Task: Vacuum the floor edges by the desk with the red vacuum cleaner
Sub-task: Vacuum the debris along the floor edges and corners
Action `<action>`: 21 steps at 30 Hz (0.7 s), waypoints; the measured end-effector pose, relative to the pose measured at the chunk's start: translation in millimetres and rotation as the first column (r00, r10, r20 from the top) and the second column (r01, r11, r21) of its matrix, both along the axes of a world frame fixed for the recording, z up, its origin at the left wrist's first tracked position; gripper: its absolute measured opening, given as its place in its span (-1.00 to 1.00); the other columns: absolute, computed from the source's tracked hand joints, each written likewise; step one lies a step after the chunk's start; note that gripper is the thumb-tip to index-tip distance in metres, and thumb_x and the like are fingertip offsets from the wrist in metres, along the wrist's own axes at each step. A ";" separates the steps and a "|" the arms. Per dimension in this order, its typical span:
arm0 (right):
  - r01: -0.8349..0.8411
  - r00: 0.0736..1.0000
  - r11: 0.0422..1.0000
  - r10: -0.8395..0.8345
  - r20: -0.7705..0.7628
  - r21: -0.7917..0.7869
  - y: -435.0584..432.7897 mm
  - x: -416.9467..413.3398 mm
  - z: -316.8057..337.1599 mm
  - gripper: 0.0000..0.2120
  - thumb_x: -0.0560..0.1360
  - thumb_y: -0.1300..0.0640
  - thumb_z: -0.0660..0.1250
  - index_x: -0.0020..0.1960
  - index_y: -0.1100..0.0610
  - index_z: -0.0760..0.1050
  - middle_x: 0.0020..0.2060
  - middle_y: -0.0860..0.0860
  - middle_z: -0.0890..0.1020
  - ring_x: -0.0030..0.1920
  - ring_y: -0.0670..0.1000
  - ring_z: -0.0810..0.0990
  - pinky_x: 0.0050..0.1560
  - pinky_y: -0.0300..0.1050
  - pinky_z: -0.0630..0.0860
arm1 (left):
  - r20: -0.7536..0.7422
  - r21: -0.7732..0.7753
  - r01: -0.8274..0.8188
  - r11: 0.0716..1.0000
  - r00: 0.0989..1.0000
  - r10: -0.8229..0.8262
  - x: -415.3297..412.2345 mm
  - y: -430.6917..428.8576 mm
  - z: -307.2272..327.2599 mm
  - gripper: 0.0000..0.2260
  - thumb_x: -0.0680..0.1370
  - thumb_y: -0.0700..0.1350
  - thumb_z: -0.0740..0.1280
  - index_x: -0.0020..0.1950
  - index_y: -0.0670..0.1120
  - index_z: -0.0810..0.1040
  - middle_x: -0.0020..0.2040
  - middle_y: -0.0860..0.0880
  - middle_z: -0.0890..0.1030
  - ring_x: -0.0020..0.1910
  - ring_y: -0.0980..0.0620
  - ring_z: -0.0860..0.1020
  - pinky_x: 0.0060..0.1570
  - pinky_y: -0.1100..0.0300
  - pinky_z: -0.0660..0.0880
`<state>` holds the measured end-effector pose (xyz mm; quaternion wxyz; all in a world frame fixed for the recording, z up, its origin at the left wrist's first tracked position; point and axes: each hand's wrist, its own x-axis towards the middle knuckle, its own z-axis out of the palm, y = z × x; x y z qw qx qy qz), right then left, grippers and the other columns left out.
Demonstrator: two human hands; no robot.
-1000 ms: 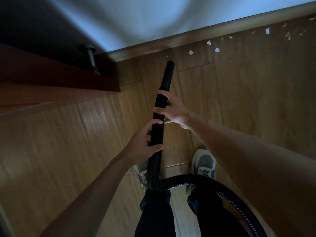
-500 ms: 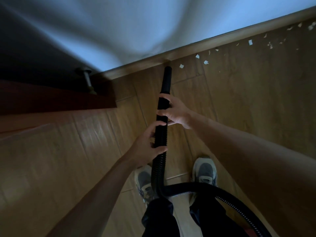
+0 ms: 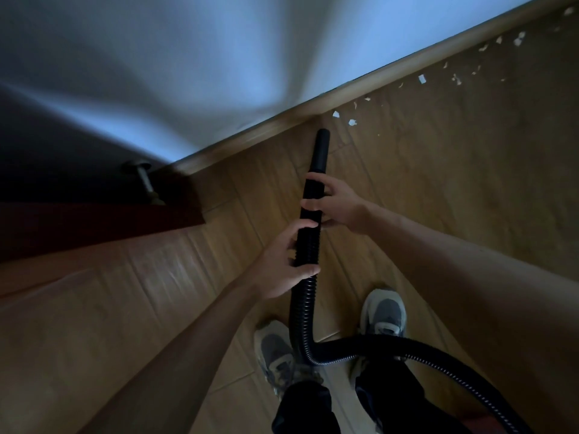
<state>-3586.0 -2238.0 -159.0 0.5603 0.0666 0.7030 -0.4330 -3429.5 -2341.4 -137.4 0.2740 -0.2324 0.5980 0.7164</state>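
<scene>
A black ribbed vacuum hose (image 3: 302,311) ends in a smooth black nozzle (image 3: 321,150) whose tip points at the wooden skirting board (image 3: 360,86). My right hand (image 3: 335,202) grips the hose just behind the nozzle. Lower down, my left hand (image 3: 286,266) grips the ribbed part. Several white paper scraps (image 3: 352,122) lie on the wooden floor along the skirting, to the right of the nozzle tip. The dark red desk (image 3: 94,227) stands at the left. The vacuum's body is out of view.
A metal desk foot (image 3: 145,181) stands by the wall at the left. The hose loops behind my two grey shoes (image 3: 383,313) and runs off toward the lower right. More scraps (image 3: 518,39) lie farther right along the skirting.
The nozzle tip has come closer to the skirting and the nearest scraps. The view has shifted, so the scraps sit lower and more to the left in frame. Both hands keep their grip.
</scene>
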 end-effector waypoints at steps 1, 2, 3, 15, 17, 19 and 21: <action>0.000 1.000 1.000 0.000 0.002 0.004 1.5 -2.7 0.2 -0.41 0.54 0.25 0.40 0.48 -0.10 0.32 0.29 0.09 0.49 0.14 0.12 0.62 -0.19 -0.08 0.65 | -0.008 0.004 0.008 1.000 1.000 -0.008 -2.3 0.7 -1.0 -0.47 0.50 -0.28 0.44 0.34 0.13 0.37 0.14 -0.08 0.49 0.13 -0.17 0.57 0.03 0.05 0.62; -0.001 1.000 1.000 0.001 0.006 0.007 3.1 -5.8 0.1 -0.41 0.54 0.24 0.40 0.48 -0.10 0.32 0.29 0.09 0.49 0.14 0.13 0.62 -0.18 -0.07 0.65 | -0.014 0.007 0.017 1.000 1.000 -0.017 -4.6 1.2 -2.5 -0.47 0.50 -0.27 0.44 0.35 0.14 0.37 0.13 -0.09 0.49 0.13 -0.16 0.57 0.04 0.04 0.62; -0.002 1.000 1.000 0.002 0.012 0.006 4.5 -8.5 -0.2 -0.41 0.54 0.24 0.40 0.48 -0.11 0.32 0.29 0.10 0.49 0.14 0.13 0.62 -0.17 -0.05 0.66 | -0.020 0.006 0.026 1.000 0.999 -0.026 -6.5 2.0 -3.6 -0.47 0.50 -0.25 0.45 0.35 0.15 0.36 0.13 -0.09 0.49 0.12 -0.15 0.56 0.04 0.04 0.61; 0.001 0.999 1.000 -0.001 0.038 0.003 5.4 -35.8 -0.9 -0.38 0.53 0.26 0.42 0.48 -0.12 0.32 0.24 0.05 0.53 0.02 -0.01 0.63 -0.22 -0.10 0.64 | -0.010 0.064 -0.091 0.994 0.996 0.092 -26.8 19.1 -16.3 -0.42 0.48 -0.32 0.44 0.32 0.21 0.37 0.02 -0.09 0.45 0.00 -0.14 0.56 -0.12 -0.06 0.64; -0.008 0.999 1.000 0.008 0.038 0.005 8.9 -41.0 -0.5 -0.38 0.53 0.27 0.41 0.48 -0.12 0.32 0.22 0.04 0.54 0.02 -0.02 0.62 -0.20 -0.08 0.62 | -0.011 0.079 -0.110 0.991 0.994 0.111 -30.7 24.2 -17.8 -0.42 0.46 -0.33 0.45 0.30 0.20 0.38 -0.02 -0.06 0.44 -0.05 -0.13 0.53 -0.19 0.00 0.62; -0.011 0.999 1.000 0.011 0.049 0.011 14.3 -44.4 -0.1 -0.39 0.54 0.28 0.40 0.48 -0.11 0.32 0.21 0.03 0.53 0.01 -0.03 0.61 -0.19 -0.07 0.61 | 0.003 0.087 -0.114 0.990 0.993 0.114 -34.0 30.6 -17.3 -0.41 0.47 -0.36 0.44 0.30 0.18 0.38 -0.03 -0.06 0.43 -0.07 -0.11 0.53 -0.24 0.10 0.61; -0.006 0.998 1.000 0.005 0.065 0.019 20.5 -46.6 0.3 -0.38 0.54 0.29 0.39 0.49 -0.11 0.32 0.23 0.03 0.52 0.02 -0.04 0.60 -0.19 -0.07 0.61 | 0.003 0.082 -0.120 0.989 0.993 0.120 -37.5 38.8 -16.0 -0.41 0.47 -0.40 0.42 0.28 0.19 0.38 -0.03 -0.07 0.41 -0.07 -0.09 0.51 -0.30 0.22 0.57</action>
